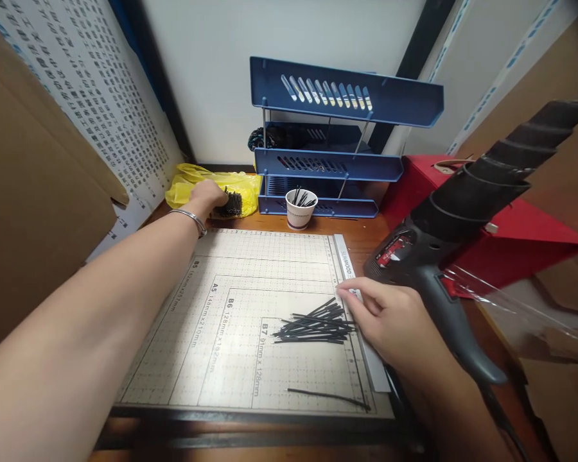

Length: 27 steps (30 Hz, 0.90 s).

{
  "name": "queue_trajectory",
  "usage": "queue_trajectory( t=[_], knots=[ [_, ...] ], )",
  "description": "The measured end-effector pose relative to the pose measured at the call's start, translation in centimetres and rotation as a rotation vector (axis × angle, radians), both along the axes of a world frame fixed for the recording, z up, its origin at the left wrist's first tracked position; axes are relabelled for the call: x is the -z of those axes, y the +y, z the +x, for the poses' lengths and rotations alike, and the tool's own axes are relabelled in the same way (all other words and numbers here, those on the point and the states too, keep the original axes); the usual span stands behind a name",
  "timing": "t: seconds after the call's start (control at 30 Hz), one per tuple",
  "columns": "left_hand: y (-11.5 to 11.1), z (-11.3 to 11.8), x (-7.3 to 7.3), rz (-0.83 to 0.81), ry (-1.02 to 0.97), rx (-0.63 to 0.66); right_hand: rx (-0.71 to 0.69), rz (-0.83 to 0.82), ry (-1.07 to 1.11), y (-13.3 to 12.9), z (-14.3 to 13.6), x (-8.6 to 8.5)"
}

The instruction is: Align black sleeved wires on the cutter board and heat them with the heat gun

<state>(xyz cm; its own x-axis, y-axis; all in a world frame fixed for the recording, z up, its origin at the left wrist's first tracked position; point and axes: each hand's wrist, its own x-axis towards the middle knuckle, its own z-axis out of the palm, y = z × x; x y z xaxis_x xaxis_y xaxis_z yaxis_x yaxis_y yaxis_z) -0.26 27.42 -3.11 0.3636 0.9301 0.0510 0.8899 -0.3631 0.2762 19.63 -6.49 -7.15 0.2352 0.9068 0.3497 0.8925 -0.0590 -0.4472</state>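
Paper cup (pixel 297 219) holds black wires (pixel 299 197); left fingers (pixel 216 191) at dark bundle (pixel 234 204), grip hidden; right fingers (pixel 366 290) nearly pinched, hold unclear.

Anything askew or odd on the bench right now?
One black strip lies alone near the close edge of the gridded board, apart from the loose pile beside the right hand; looks like a stray. No spill or damage stands out.

Moderate, diffuse indoor light leaves a pale sheen on the board (pixel 250 256), with soft shadow beside the left forearm (pixel 101 314). The cardboard (pixel 33 167) at left looks dim. Wide-angle distortion stretches the sides; the near edge blurs.
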Motion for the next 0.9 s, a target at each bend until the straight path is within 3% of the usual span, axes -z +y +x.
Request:
queue_trajectory(
  t=[0.1, 0.17, 0.4, 0.47, 0.53, 0.63, 0.8, 0.9],
  knots=[
    [-1.3, 0.1, 0.1, 0.068, 0.004, -0.098, -0.025, -0.032, 0.021, -0.2, -0.1, -0.4],
    [-3.6, 0.3, -0.2, 0.110, -0.016, -0.047, -0.069, -0.097, 0.042, -0.3, -0.1, -0.8],
    [-18.9, 0.7, -0.8, 0.006, -0.107, 0.549, -0.195, -0.244, 0.080, -0.9, 0.2, -1.8],
    [-21.7, 0.9, -0.4, -0.036, -0.153, 0.655, -0.216, -0.271, 0.090, -1.0, 0.1, -1.9],
    [-22.7, 1.3, 0.0, -0.114, -0.140, 0.715, -0.228, -0.282, 0.108, -0.9, 0.0, -1.9],
    [-22.4, 2.3, 0.3, -0.194, -0.101, 0.752, -0.237, -0.282, 0.136, -0.9, -0.2, -1.9],
    [-22.1, 3.4, 0.2, -0.195, -0.101, 0.843, -0.248, -0.264, 0.148, -1.0, 0.0, -2.0],
    [-23.0, 3.1, 0.2, -0.142, -0.095, 0.828, -0.205, -0.238, 0.153, -1.0, 0.3, -2.0]
  ],
)
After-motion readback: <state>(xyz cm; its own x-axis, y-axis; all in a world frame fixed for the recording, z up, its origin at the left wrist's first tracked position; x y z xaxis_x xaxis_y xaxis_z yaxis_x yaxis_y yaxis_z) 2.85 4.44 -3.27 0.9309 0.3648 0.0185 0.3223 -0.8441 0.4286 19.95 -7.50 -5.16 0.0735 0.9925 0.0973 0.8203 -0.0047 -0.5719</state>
